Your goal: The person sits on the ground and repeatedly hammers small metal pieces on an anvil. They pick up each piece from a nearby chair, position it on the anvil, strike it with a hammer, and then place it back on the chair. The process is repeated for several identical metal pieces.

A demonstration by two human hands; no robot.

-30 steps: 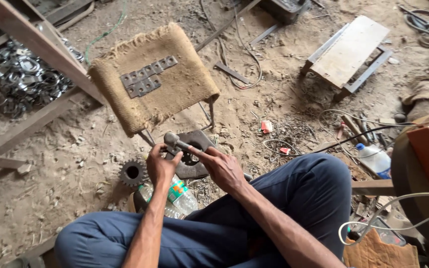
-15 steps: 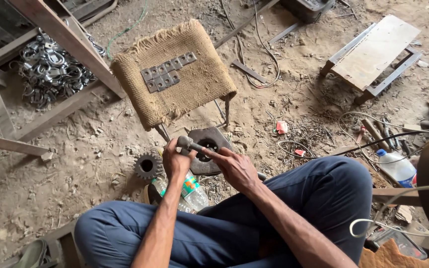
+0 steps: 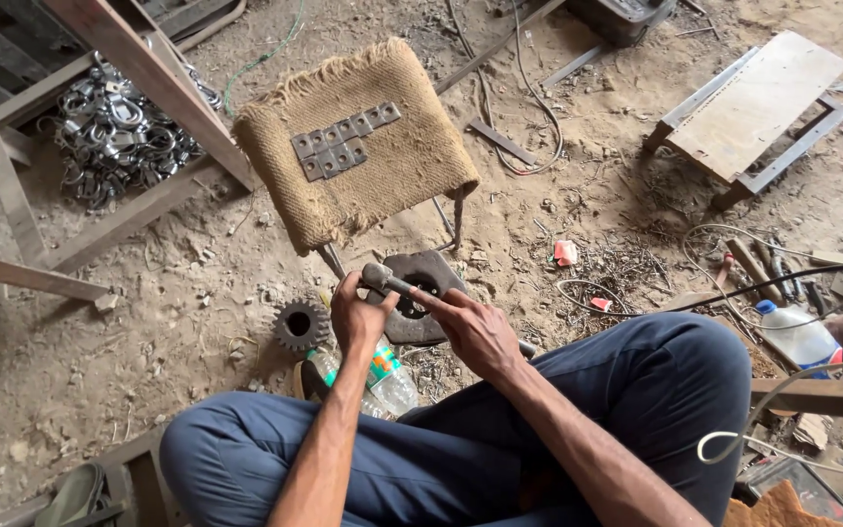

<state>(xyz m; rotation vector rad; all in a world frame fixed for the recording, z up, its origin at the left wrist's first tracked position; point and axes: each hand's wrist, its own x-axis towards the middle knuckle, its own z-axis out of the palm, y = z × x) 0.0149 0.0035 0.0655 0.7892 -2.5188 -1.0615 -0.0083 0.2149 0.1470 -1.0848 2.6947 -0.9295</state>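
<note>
Bolt (image 3: 389,282): held over the knees, above the dirt floor (image 3: 178,322); left hand (image 3: 358,317) closed at its head end, right hand (image 3: 475,332) gripping the shank. Ahead, close: stool (image 3: 363,146) with burlap seat carrying metal plates (image 3: 343,144). Beneath the hands: steel plate (image 3: 426,293), gear (image 3: 301,325), bottle (image 3: 382,381). Left: ring pile (image 3: 114,137) behind a timber frame (image 3: 148,68). Right: wires (image 3: 636,283), low bench (image 3: 753,107).

- You're in a rough metal workshop, sitting over a bare dirt floor (image 3: 90,371) littered with scraps.
- There's a heap of shiny steel clamps (image 3: 119,137) at your upper left, under rusty angle-iron frames (image 3: 148,73).
- A dark toothed steel gear (image 3: 301,325) lies in the dirt.
- Small grey metal plates (image 3: 343,141) sit on a burlap-covered stool (image 3: 412,161).
</note>
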